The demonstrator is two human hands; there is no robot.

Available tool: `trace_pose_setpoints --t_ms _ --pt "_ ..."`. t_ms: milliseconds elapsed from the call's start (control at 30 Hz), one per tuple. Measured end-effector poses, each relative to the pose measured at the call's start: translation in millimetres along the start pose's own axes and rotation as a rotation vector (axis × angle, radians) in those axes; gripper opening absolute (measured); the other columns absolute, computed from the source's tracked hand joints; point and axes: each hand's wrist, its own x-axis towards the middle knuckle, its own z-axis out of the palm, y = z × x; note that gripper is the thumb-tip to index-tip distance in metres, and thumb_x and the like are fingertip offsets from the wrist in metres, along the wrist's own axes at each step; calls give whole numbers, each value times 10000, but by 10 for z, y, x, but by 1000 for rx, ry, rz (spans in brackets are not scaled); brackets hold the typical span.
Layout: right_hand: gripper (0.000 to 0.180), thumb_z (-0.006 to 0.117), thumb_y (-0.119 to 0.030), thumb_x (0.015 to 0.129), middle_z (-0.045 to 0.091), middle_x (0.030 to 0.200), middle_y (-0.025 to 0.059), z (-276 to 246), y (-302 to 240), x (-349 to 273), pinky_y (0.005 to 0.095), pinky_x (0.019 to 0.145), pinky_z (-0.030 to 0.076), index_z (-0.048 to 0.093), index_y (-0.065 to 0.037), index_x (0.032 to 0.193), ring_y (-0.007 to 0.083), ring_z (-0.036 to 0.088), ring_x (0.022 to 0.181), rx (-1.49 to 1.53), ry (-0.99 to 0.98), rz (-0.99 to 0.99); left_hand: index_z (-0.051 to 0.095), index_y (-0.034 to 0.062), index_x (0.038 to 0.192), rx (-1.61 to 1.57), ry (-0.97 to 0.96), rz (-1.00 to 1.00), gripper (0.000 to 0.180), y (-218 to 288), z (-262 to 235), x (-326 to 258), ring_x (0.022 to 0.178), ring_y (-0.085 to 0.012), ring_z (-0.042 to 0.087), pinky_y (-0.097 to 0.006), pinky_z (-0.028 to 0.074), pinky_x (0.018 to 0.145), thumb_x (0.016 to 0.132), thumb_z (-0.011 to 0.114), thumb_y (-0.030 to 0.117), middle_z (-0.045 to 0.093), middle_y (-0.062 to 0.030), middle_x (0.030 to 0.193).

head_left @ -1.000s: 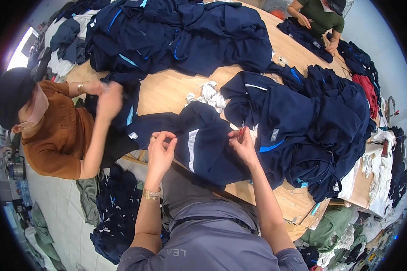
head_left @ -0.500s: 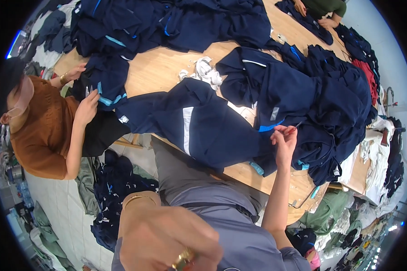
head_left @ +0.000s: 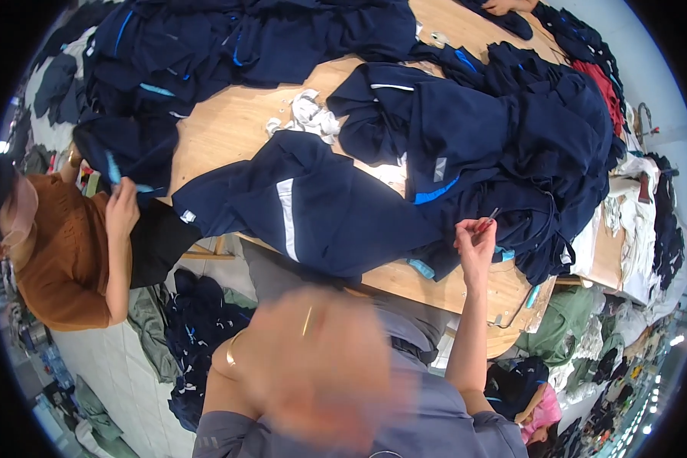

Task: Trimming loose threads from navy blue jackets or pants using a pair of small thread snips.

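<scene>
My right hand [head_left: 475,243] is closed on a small slim tool [head_left: 494,216] with a thin metal tip and a bit of red; its exact kind is mostly hidden by my fingers. The hand hovers at the right end of a navy garment [head_left: 351,214] with a white stripe, which lies across the table's near edge. My left hand [head_left: 320,366], a ring and a bracelet on it, is raised close to the camera in front of my body. Motion smears its fingers, and I cannot make out anything in them.
Heaps of navy garments [head_left: 542,137] cover much of the wooden table [head_left: 229,126]. White scraps [head_left: 309,114] lie in the middle. At left, a co-worker in a brown top [head_left: 72,259] handles a navy piece. Cloth piles [head_left: 206,328] lie on the floor.
My left hand has moved slightly right and is now heavily blurred. The whole view has shifted a little. My right hand stays near the same spot, and the tool's tip shows more plainly.
</scene>
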Motion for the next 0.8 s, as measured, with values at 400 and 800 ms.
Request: trace_pose_setpoints --t_ms 400,800 --pt "304 631 -25 781 558 808 33 375 -8 -388 187 492 411 370 -50 934 50 508 552 -11 -293 169 629 35 830 980 6 -389 135 -2036 -218 -137 701 -270 564 -334 464 633 777 645 159 597 -120 744" --pt "181 573 -37 845 512 791 51 1184 -599 -62 195 474 392 393 -35 868 86 499 540 -11 -301 -97 509 35 1087 -81 560 -340 222 -1330 -539 -31 652 -10 478 -146 372 605 875 568 59 577 20 760"
